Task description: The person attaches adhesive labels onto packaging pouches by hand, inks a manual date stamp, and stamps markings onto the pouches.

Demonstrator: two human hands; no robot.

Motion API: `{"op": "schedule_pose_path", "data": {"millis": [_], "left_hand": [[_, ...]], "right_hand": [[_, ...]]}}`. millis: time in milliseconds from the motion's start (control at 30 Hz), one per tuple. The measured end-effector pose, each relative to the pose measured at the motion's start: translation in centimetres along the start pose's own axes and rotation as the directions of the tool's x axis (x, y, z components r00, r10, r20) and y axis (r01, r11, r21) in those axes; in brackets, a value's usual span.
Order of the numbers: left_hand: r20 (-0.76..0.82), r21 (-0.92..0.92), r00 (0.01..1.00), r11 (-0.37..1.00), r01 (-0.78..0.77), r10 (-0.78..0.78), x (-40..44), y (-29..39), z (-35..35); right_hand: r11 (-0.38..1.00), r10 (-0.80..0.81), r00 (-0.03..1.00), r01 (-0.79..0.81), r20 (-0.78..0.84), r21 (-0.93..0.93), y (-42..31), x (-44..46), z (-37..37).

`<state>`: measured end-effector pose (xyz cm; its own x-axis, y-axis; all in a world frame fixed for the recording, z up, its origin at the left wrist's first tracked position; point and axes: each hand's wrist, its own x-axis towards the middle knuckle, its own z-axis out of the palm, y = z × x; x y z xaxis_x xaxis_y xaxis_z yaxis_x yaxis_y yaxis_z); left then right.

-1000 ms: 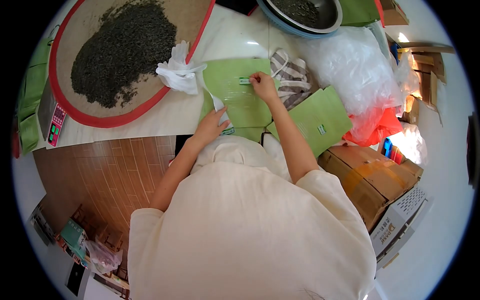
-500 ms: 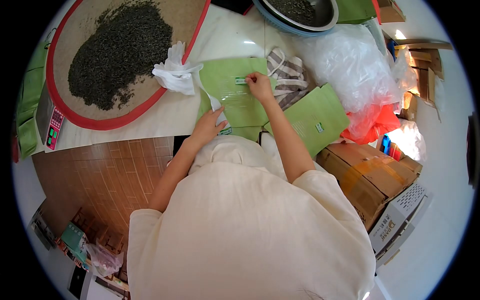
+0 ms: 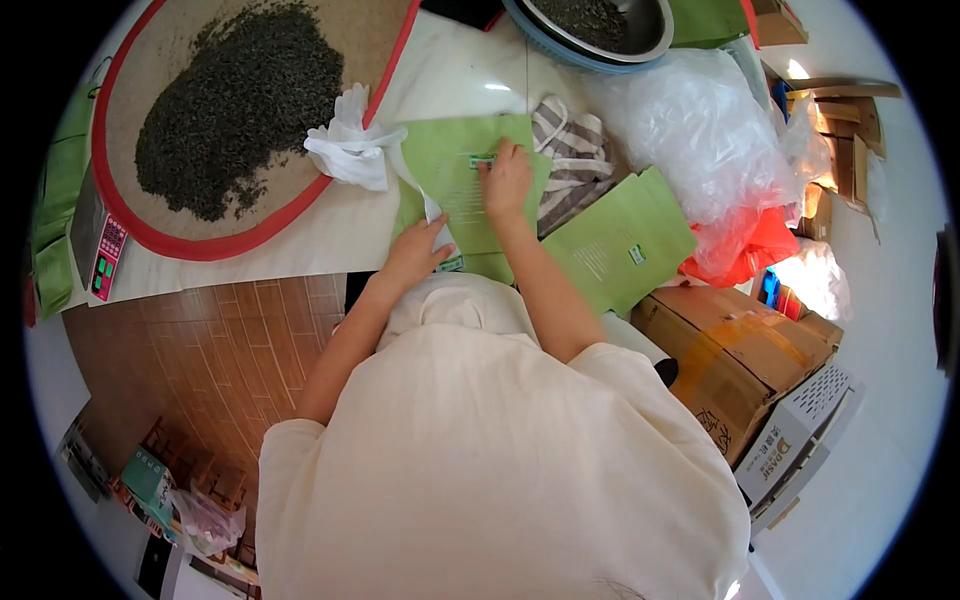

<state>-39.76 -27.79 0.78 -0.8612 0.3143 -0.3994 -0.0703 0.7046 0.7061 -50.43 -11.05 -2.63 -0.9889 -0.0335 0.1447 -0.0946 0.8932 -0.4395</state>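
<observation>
My left hand (image 3: 412, 254) is closed on a long white label strip (image 3: 431, 207). From there the strip runs up to a crumpled white bundle of it (image 3: 350, 145) on the rim of the round tray. My right hand (image 3: 506, 185) lies on the upper part of a green bag (image 3: 455, 215), fingers spread a little and slightly bent. Its fingertips touch beside a small green-and-white label (image 3: 481, 161) on that bag, partly covering it. Close to my left fingers, another label (image 3: 450, 264) shows at the lower edge of the bag.
Dark dried leaves (image 3: 240, 110) fill much of a red-rimmed round tray (image 3: 225, 240). A scale (image 3: 105, 260), metal bowl (image 3: 655, 35), striped cloth (image 3: 575, 150), clear plastic bags (image 3: 700, 130) and a labelled green bag (image 3: 615, 255) surround the work. A cardboard box (image 3: 740, 350) stands at right.
My right hand has shifted slightly left and up, from the label's right end to over it. My left hand stays in place with the strip.
</observation>
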Motion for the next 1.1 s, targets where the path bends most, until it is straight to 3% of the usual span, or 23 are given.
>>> {"op": "schedule_pose_path", "data": {"millis": [67,100,200,267,367,433,500,533,600,667,700,733,800,933,1000,1033,1100], "left_hand": [[-0.018,0.002,1.0,1.0,-0.025,0.025,0.1,-0.2,0.1],[-0.029,0.001,0.998,0.999,-0.05,0.05,0.2,-0.3,0.2],[0.042,-0.001,0.999,1.0,0.032,-0.032,0.2,0.9,-0.8],[0.04,-0.006,0.999,1.0,0.026,-0.026,0.2,1.0,-0.8],[-0.009,0.005,1.0,1.0,-0.018,0.018,0.1,0.1,-0.2],[-0.058,0.024,0.996,0.998,-0.063,0.064,0.1,0.1,-0.2],[-0.007,-0.073,0.999,0.997,0.039,-0.039,0.0,1.0,-1.0],[-0.006,-0.067,1.0,0.997,0.028,-0.028,-0.2,1.0,-1.0],[-0.155,-0.128,0.988,0.992,-0.012,-0.008,-0.7,0.9,-0.8],[-0.195,-0.18,0.981,0.983,-0.033,-0.003,-1.0,0.8,-0.9],[-0.239,-0.237,0.971,0.971,-0.042,-0.016,-1.0,0.7,-1.1],[-0.229,-0.227,0.973,0.972,-0.062,0.008,-1.1,0.7,-1.5],[-0.21,-0.253,0.974,0.967,0.028,-0.083,-1.3,0.8,-2.3],[-0.338,-0.234,0.937,0.957,-0.173,0.087,-0.7,-0.5,-1.7],[-0.306,-0.269,0.948,0.948,-0.168,0.081,-0.3,-0.2,-1.6],[-0.269,-0.273,0.962,0.955,-0.114,0.038,-0.1,0.2,-1.8],[-0.227,-0.271,0.974,0.961,-0.056,-0.007,0.1,0.7,-2.0]], "right_hand": [[0.985,0.151,0.983,-0.159,-0.105,-0.072,-1.0,0.3,-1.8],[0.984,0.151,0.983,-0.159,-0.105,-0.074,-0.5,0.4,-1.9],[0.989,0.149,0.987,-0.148,-0.066,0.026,2.8,1.2,-1.2],[0.945,0.282,0.942,-0.24,-0.184,0.221,4.0,1.9,-0.6],[0.919,0.363,0.93,-0.348,-0.057,0.185,4.2,2.8,-0.9],[0.92,0.362,0.93,-0.343,-0.072,0.191,3.6,3.1,-1.9],[0.92,0.36,0.928,-0.337,-0.092,0.201,2.8,3.3,-3.0],[0.892,0.389,0.919,-0.358,-0.067,0.277,2.6,3.2,-3.5],[0.855,0.426,0.903,-0.381,-0.058,0.35,2.6,2.9,-4.8],[0.781,0.389,0.921,-0.325,-0.009,0.533,2.1,2.6,-7.7],[0.78,0.403,0.915,-0.327,-0.029,0.534,2.2,2.4,-9.3],[0.799,0.403,0.899,-0.254,-0.171,0.544,2.8,2.2,-11.2],[0.824,0.433,0.826,-0.2,-0.361,0.531,5.1,1.6,-14.5],[0.72,0.59,0.703,-0.236,-0.396,0.653,13.4,-0.6,-20.3],[0.494,0.79,0.51,-0.204,-0.339,0.845,16.8,-1.8,-21.8],[0.496,0.794,0.499,-0.205,-0.346,0.844,17.3,-2.1,-22.7],[0.231,0.902,0.368,0.027,-0.225,0.973,18.1,-2.6,-23.9]]}}
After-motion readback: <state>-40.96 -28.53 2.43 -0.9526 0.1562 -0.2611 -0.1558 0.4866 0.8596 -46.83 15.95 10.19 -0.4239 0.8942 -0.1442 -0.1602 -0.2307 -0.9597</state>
